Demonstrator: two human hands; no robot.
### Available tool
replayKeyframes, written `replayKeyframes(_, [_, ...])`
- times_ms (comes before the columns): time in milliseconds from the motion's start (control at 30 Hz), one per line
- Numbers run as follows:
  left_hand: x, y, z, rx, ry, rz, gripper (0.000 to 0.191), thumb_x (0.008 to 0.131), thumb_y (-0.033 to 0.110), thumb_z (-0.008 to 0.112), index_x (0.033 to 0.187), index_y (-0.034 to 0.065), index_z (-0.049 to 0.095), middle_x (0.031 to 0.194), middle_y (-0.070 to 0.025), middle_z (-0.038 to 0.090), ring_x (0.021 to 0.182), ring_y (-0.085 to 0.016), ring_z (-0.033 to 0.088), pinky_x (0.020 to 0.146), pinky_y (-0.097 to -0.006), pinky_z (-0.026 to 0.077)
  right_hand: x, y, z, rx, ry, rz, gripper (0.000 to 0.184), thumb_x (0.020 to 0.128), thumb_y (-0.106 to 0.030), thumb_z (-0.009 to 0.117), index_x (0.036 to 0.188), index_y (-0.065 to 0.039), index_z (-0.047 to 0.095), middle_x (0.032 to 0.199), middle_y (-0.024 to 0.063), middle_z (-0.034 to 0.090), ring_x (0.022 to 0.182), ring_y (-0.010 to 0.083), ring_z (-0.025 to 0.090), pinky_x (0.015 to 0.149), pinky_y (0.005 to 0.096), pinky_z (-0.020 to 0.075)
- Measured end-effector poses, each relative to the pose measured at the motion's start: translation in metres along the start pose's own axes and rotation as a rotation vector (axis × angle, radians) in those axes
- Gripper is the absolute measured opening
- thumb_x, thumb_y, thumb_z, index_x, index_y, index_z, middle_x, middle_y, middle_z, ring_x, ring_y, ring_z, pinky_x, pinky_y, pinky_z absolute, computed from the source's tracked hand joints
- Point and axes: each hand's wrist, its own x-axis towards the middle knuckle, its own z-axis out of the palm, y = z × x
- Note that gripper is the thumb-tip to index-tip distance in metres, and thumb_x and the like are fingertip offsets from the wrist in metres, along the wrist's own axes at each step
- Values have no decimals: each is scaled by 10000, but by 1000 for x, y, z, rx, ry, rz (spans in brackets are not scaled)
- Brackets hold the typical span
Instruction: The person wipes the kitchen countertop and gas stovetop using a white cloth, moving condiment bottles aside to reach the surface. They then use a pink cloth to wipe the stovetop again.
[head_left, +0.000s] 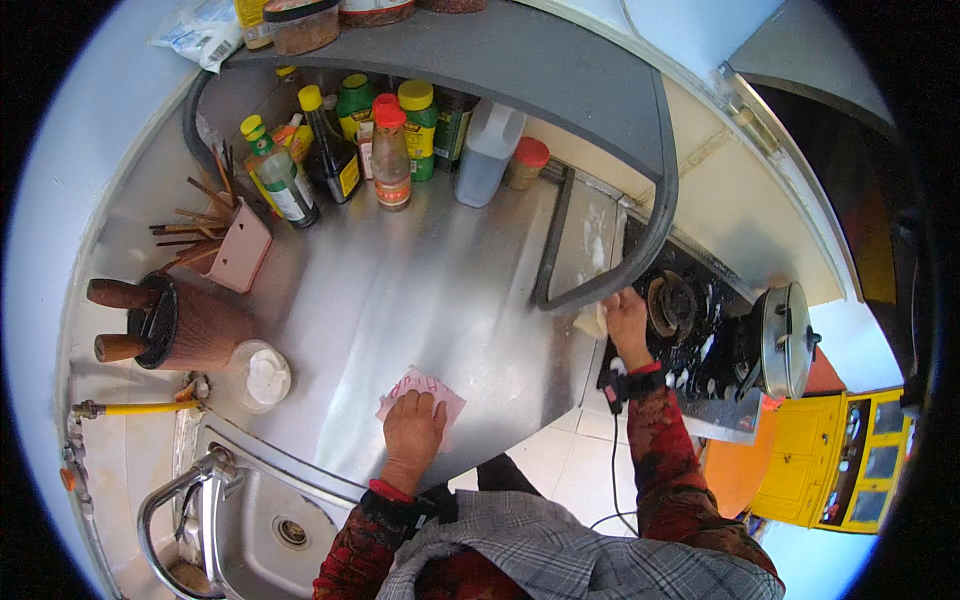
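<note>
My left hand (412, 435) lies on a pink cloth (453, 409) that bears letters, its fingers curled over it against the stainless-steel counter (330, 300). At the counter's right end, my right hand (628, 324) grips a pale cloth (591, 322), partly hidden by the fingers. That hand is just under the corner of a dark grey frame rail (592, 292) and beside the black gas stove (694, 360). White patches mark the stove top near a round burner (673, 306).
Sauce bottles (390, 161) line the back under a grey shelf (480, 45). A pink chopstick holder (241, 251), a knife block (202, 322) and a white-filled tub (262, 375) stand left. Below is a sink (277, 540); a lidded pot (784, 341) sits right. A cable (616, 457) hangs from my right wrist.
</note>
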Motion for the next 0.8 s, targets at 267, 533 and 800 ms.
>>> replayKeyframes(267, [5, -10, 33, 186, 89, -70, 199, 848, 223, 637, 712, 87, 585, 697, -107, 591, 660, -312, 604, 671, -436, 494, 180, 2, 60, -404, 59, -442, 264, 895, -203, 556, 1096, -66, 658, 977, 176, 681, 878, 353, 665, 771, 437, 526])
replayKeyframes(533, [21, -1, 39, 262, 173, -232, 231, 818, 189, 651, 634, 80, 565, 642, -122, 593, 605, -326, 594, 638, -418, 498, 263, 21, 137, -727, -138, -403, 308, 821, -166, 562, 1115, -149, 653, 896, 138, 699, 848, 338, 678, 717, 460, 545])
replayKeyframes(800, [21, 1, 37, 249, 138, -278, 237, 794, 181, 665, 618, 83, 541, 632, -115, 565, 590, -317, 577, 566, -419, 460, 220, -2, 111, -789, -567, -807, 296, 804, -208, 646, 1079, -108, 600, 944, 124, 683, 926, 331, 634, 821, 444, 473])
